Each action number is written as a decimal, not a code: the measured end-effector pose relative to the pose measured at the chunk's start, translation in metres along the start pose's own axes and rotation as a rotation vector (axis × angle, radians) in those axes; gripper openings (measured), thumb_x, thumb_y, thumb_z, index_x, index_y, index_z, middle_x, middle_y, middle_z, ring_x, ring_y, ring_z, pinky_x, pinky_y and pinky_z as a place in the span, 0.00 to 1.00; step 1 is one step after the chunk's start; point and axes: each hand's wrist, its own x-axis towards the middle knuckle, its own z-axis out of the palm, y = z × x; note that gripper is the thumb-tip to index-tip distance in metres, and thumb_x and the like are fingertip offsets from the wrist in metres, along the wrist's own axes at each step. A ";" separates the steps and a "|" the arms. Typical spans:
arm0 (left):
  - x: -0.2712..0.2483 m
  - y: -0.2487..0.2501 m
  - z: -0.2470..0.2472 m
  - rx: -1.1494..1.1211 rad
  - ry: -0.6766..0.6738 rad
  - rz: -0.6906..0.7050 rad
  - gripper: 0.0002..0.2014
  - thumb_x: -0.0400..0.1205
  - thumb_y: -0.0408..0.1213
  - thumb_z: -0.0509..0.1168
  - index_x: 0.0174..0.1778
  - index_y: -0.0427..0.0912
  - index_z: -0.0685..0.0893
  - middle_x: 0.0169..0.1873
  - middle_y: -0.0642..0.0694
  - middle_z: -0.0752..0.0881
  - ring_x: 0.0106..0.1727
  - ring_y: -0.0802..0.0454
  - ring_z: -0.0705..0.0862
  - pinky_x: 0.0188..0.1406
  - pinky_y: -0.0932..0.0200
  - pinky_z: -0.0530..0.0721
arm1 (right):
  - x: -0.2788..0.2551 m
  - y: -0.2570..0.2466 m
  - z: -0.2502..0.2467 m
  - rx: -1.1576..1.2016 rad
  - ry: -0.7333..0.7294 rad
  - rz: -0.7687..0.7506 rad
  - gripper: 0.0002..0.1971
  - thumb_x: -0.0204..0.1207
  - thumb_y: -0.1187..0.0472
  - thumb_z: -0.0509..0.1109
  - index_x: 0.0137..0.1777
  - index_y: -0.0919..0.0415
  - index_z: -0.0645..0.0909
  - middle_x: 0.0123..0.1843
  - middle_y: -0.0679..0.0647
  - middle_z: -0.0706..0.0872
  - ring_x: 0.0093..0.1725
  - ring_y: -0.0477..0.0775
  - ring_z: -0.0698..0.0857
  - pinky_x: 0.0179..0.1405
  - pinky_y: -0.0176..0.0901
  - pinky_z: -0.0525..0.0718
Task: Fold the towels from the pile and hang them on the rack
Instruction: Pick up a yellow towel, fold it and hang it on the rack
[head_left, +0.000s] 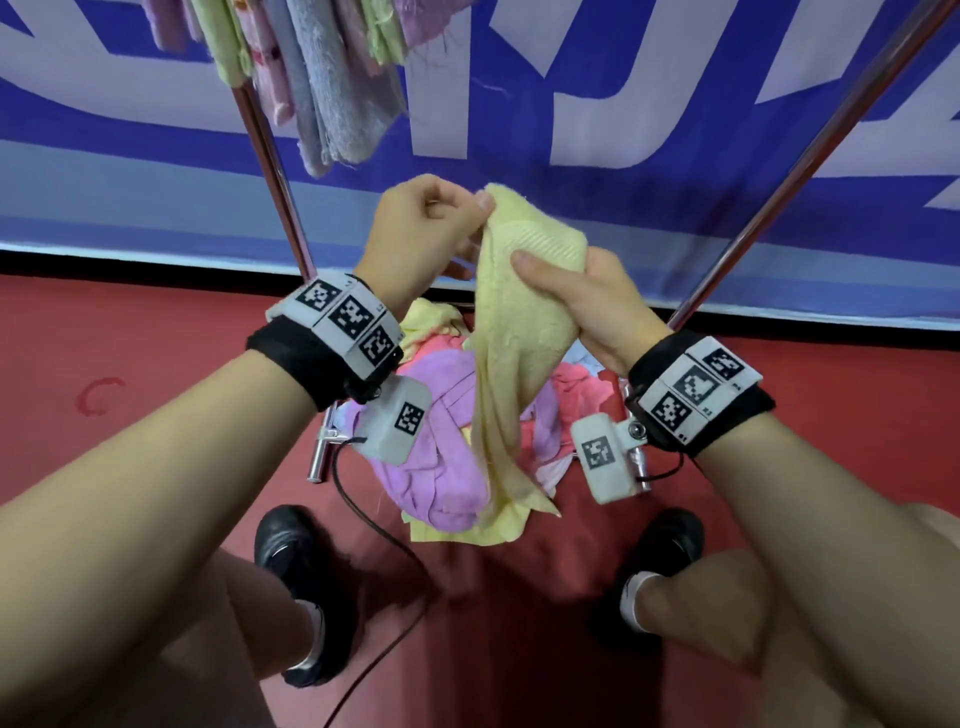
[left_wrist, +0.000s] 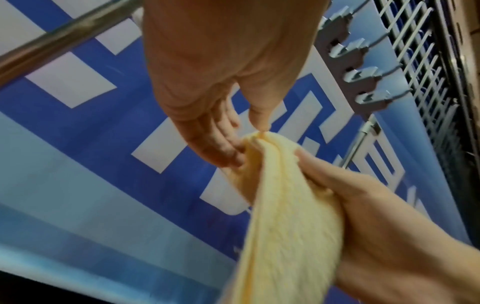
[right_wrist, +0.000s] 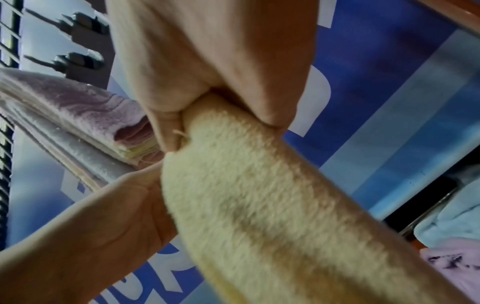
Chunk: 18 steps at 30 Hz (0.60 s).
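Two hands on one yellow towel, corners not yet squared

Both hands hold the yellow towel (head_left: 524, 332) in the air above the pile (head_left: 457, 415), which lies on the red floor (head_left: 130, 364) between the rack's two slanting metal legs (head_left: 275, 171). The left hand (head_left: 415, 234) pinches the towel's top corner between thumb and fingertips (left_wrist: 259, 119); the left wrist view shows that pinch closed tight on the very edge. The right hand (head_left: 587, 306) sits just below, at about four o'clock from the left, with its fingers and thumb wrapped round the bunched cloth. From there the towel hangs straight down in a loose rope, its lower end reaching the pile at six o'clock.

Soft terry like this should be light and completely limp: it will keep no shape on its own, and any part not held will droop and twist. It looks fluffy rather than slick, so a light pinch should hold it. The hemmed edge and corners are the sensible places to take it, since a grip in the middle only gathers it into a bundle, as the right hand's hold does now. Sliding the right hand along the top hem to the far corner would likely open it flat for folding.

Hung towels (head_left: 322, 78) already drape from the rack at twelve o'clock, pink, green and grey-blue side by side, and a blue and white banner (head_left: 675, 104) runs behind them.
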 end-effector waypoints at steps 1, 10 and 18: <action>-0.004 -0.002 0.003 0.039 0.043 0.014 0.14 0.81 0.45 0.73 0.44 0.41 0.77 0.39 0.29 0.87 0.34 0.44 0.88 0.32 0.52 0.84 | 0.002 0.001 -0.001 -0.003 0.052 -0.025 0.11 0.79 0.63 0.79 0.59 0.66 0.89 0.57 0.62 0.93 0.58 0.59 0.92 0.67 0.59 0.88; -0.031 -0.035 0.025 0.320 -0.158 -0.023 0.14 0.70 0.41 0.83 0.41 0.46 0.83 0.36 0.50 0.90 0.40 0.54 0.90 0.51 0.49 0.89 | 0.008 -0.002 -0.003 0.063 0.272 -0.077 0.16 0.77 0.57 0.80 0.61 0.65 0.88 0.56 0.58 0.94 0.57 0.56 0.93 0.63 0.62 0.90; -0.027 -0.039 0.032 -0.098 -0.202 -0.207 0.06 0.79 0.31 0.76 0.43 0.38 0.84 0.39 0.36 0.85 0.39 0.46 0.84 0.45 0.49 0.86 | 0.010 -0.003 -0.012 0.054 0.321 -0.088 0.14 0.78 0.55 0.79 0.58 0.63 0.89 0.54 0.56 0.95 0.55 0.54 0.94 0.63 0.61 0.90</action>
